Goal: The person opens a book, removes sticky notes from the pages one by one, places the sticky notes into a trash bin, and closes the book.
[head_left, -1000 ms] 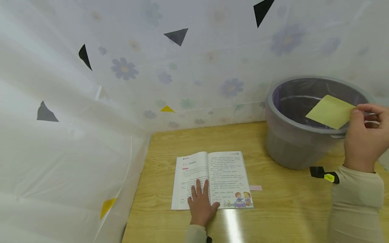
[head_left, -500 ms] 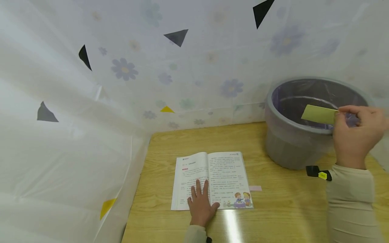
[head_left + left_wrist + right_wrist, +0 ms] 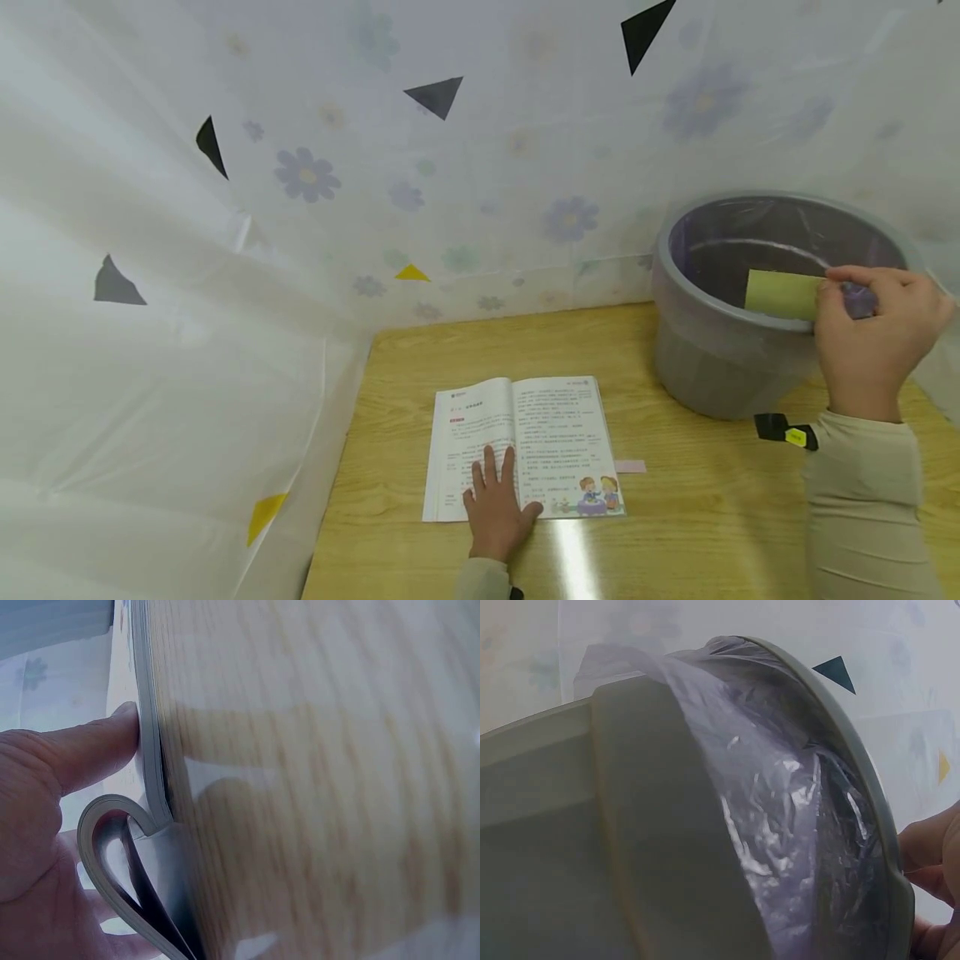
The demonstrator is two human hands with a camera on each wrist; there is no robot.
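Note:
My left hand (image 3: 498,515) rests with fingers spread on the lower part of an open book (image 3: 551,425). The left wrist view looks along the book's edge, with the thumb (image 3: 94,746) against the page and the spine side curving below. Over the front of a grey trash bin's (image 3: 731,367) mouth, my right hand (image 3: 873,337) pinches a yellow-green sticky note (image 3: 782,294) by its right end, between thumb and forefinger. In the right wrist view, fingers (image 3: 926,844) show beyond the bin's rim, which hides the note.
A translucent plastic bag (image 3: 761,802) lines the bin and folds over its rim. A pink strip (image 3: 632,466) sticks out from the book's right side onto the wooden table (image 3: 705,508). White floral sheeting (image 3: 487,192) with black, grey and yellow patches hangs behind and to the left.
My right hand has moved left and slightly down with the sticky note, which has turned from slanted to nearly level. The left hand stays put on the book.

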